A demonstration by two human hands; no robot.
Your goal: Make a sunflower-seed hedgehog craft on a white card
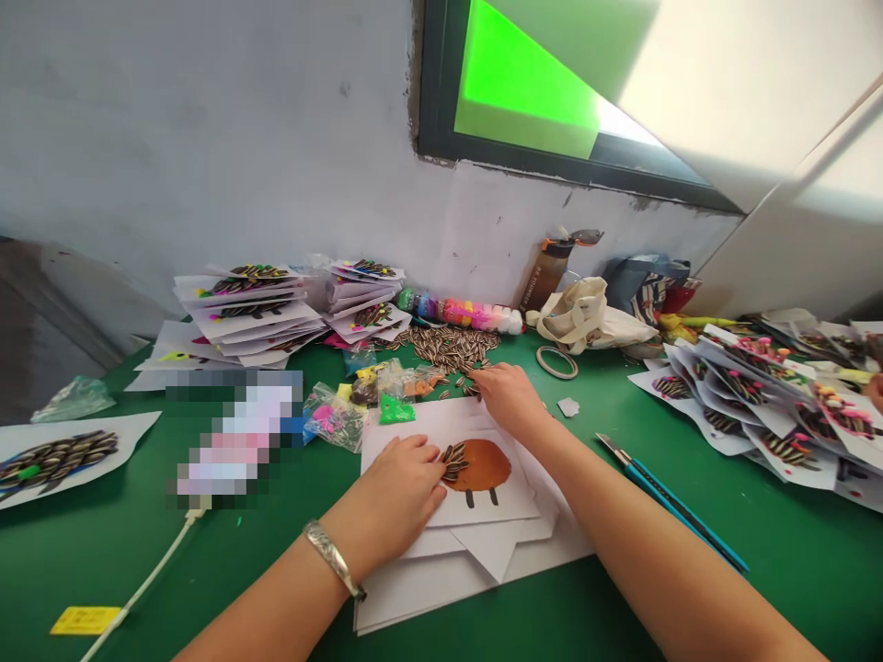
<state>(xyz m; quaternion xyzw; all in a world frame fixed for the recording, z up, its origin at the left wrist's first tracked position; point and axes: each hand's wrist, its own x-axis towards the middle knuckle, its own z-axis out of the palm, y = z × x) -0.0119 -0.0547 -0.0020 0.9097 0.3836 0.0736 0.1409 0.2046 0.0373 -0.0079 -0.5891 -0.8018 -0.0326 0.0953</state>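
A white sheet of paper (510,507) carries an orange-brown painted oval (487,464) with two short dark legs. Striped sunflower seeds (453,462) overlap on the oval's left end. My left hand (393,492) lies on the sheet's left side, its fingers loosely spread and fingertips beside those seeds. Farther back, my right hand (509,397) reaches to the near edge of a loose pile of sunflower seeds (452,348). Its fingertips are pinched together at a seed, partly hidden by the hand. More white sheets (414,598) are stacked under the painted one.
Small bags of coloured clay (335,416) sit behind my left hand. Stacked seed pictures (255,317) stand back left, others (751,405) at right. A blue utility knife (669,506) with its blade out lies right of my forearm, near a tape roll (556,362). A cable (148,579) crosses the left.
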